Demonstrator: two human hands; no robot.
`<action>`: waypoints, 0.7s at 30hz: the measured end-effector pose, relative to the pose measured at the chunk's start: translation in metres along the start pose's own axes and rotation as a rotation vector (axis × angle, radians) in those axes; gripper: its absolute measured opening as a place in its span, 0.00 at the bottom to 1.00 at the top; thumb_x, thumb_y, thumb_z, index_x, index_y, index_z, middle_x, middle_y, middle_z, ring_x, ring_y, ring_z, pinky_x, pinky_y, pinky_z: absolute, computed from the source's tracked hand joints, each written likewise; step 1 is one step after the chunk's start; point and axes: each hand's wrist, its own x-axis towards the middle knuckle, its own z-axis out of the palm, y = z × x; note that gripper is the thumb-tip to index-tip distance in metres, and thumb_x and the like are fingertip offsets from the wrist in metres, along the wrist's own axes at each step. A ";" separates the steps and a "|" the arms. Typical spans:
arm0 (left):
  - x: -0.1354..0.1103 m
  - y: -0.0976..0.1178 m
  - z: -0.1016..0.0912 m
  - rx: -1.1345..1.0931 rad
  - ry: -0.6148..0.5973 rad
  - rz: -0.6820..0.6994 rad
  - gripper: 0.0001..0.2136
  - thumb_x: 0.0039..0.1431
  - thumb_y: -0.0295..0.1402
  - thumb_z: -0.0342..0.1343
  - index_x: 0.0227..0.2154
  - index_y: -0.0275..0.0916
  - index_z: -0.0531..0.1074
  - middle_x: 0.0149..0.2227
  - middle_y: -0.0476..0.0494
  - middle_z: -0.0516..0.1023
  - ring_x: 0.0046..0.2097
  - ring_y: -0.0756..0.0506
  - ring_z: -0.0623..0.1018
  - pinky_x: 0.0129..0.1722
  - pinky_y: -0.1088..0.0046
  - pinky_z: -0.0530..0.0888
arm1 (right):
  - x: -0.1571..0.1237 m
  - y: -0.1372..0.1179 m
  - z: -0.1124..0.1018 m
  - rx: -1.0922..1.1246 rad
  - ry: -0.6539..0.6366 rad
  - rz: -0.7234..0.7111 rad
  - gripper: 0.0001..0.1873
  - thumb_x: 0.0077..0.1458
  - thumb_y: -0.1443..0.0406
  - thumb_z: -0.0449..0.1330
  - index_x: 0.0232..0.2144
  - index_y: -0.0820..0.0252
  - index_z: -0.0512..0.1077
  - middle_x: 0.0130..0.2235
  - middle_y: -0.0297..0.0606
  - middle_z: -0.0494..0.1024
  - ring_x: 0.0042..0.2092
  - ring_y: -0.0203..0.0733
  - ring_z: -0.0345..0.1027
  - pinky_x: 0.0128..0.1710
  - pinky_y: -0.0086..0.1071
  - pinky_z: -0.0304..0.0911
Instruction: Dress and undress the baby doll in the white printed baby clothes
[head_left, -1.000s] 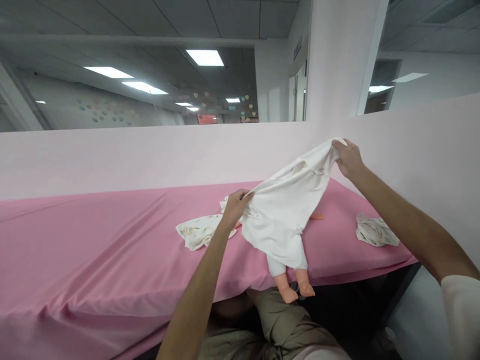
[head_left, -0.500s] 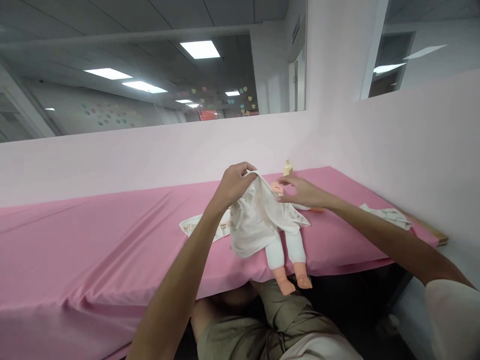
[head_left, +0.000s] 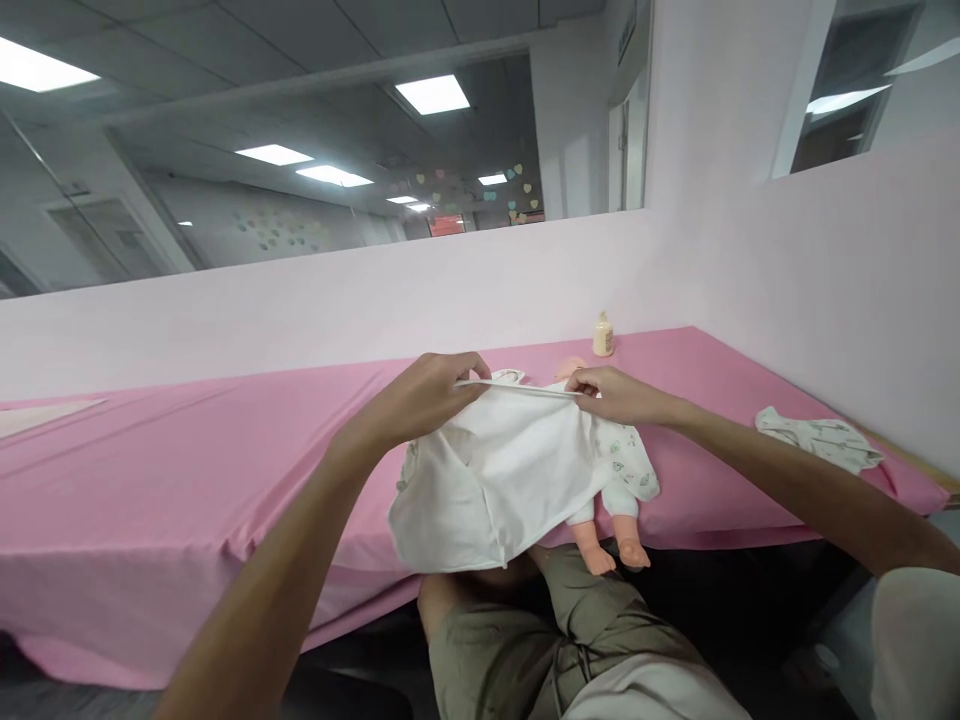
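A white baby garment point(head_left: 502, 460) hangs stretched between my two hands. My left hand point(head_left: 446, 392) pinches one end of its upper edge. The other end of that edge is pinched in my right hand point(head_left: 611, 392). Behind and right of the cloth lies a baby doll point(head_left: 592, 548) on its back, legs toward me and feet past the table's edge. The doll wears white trousers, and a patterned garment point(head_left: 630, 462) shows over its side. Only the top of its head shows past my right hand; most of its body is hidden by the cloth.
A pink cloth point(head_left: 225, 450) covers the table. By the wall stands a cream-coloured bottle point(head_left: 603, 336). Folded patterned clothing point(head_left: 817, 438) lies at the right, beyond my right forearm. Pale walls with windows rise at the back and right. My knees are under the front edge.
My right hand has taken hold of the garment's edge, where before it was open beside it. The garment is now spread taut and has moved left, uncovering more patterned cloth on the doll.
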 end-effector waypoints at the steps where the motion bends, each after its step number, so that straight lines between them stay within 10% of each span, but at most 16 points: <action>1: -0.001 -0.007 0.000 0.004 -0.015 -0.003 0.12 0.55 0.38 0.50 0.35 0.41 0.75 0.33 0.45 0.75 0.35 0.44 0.73 0.31 0.74 0.65 | -0.001 0.003 -0.001 -0.037 0.017 0.014 0.06 0.51 0.69 0.52 0.27 0.59 0.69 0.30 0.35 0.72 0.32 0.37 0.63 0.32 0.30 0.55; 13: 0.014 -0.076 0.006 0.194 0.193 -0.202 0.07 0.49 0.30 0.45 0.22 0.40 0.68 0.32 0.41 0.75 0.35 0.41 0.73 0.35 0.69 0.67 | 0.015 0.025 -0.038 0.368 0.289 0.298 0.19 0.49 0.66 0.58 0.15 0.58 0.52 0.18 0.28 0.53 0.22 0.30 0.44 0.24 0.29 0.43; 21: -0.010 -0.083 -0.021 -0.476 0.168 -0.361 0.13 0.53 0.33 0.53 0.39 0.36 0.76 0.32 0.50 0.76 0.35 0.51 0.71 0.35 0.78 0.66 | 0.002 0.016 -0.045 0.661 0.175 0.322 0.10 0.45 0.67 0.62 0.18 0.59 0.63 0.22 0.33 0.64 0.25 0.33 0.56 0.24 0.29 0.52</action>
